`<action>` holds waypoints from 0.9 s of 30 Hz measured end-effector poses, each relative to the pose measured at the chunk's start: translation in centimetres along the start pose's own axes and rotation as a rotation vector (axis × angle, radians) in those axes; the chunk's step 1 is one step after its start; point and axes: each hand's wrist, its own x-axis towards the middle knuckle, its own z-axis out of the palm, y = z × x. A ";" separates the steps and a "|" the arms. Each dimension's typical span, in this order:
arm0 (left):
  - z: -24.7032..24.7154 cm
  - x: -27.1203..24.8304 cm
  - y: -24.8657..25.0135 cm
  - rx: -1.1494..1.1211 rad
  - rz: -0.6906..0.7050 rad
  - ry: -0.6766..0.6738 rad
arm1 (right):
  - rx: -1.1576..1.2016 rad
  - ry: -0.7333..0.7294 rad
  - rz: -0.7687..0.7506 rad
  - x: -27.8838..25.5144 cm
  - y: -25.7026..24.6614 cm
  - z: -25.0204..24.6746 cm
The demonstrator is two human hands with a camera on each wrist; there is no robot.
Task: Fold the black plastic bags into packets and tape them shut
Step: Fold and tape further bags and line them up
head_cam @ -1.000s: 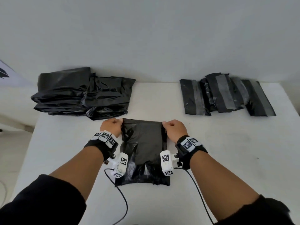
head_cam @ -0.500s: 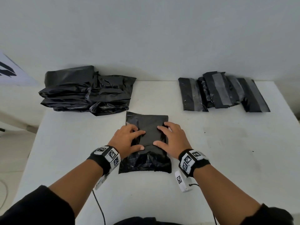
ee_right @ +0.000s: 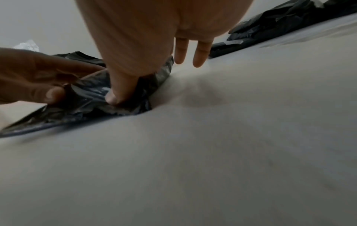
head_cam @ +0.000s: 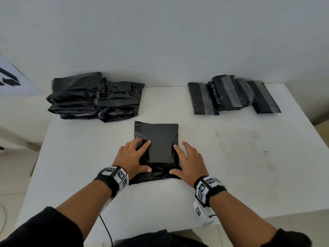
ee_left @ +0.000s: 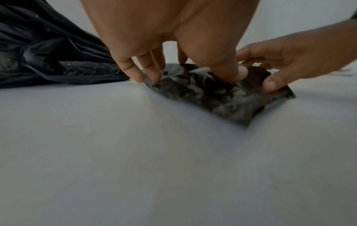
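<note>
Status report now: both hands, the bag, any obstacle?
Left hand and right hand open, pressing flat on folded black bag. No tape on it yet. Unfolded pile and taped packets lie behind, clear of it.

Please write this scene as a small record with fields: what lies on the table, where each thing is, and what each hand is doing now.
surface: white table
bag being folded: black, flat, partly folded, at table centre
left hand: fingers spread, pressing the bag's left side
right hand: thumb and forefinger on the bag's right edge, other fingers over the table
loose bags: heap at far left
taped packets: row at far right
tape roll: none in view
</note>
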 end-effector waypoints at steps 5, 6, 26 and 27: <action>0.8 -2.9 -0.7 0.015 -0.116 -0.066 | 0.072 -0.037 0.096 -2.1 0.1 0.2; 0.8 -3.4 -0.8 -0.007 -0.143 -0.065 | 0.112 -0.039 0.108 -2.5 0.1 0.1; 0.7 -6.4 -0.2 -0.933 -0.510 -0.061 | 0.619 -0.001 0.242 -3.8 0.4 0.5; 0.7 -6.5 -0.3 -0.910 -0.485 -0.056 | 0.595 0.003 0.218 -3.9 0.4 0.7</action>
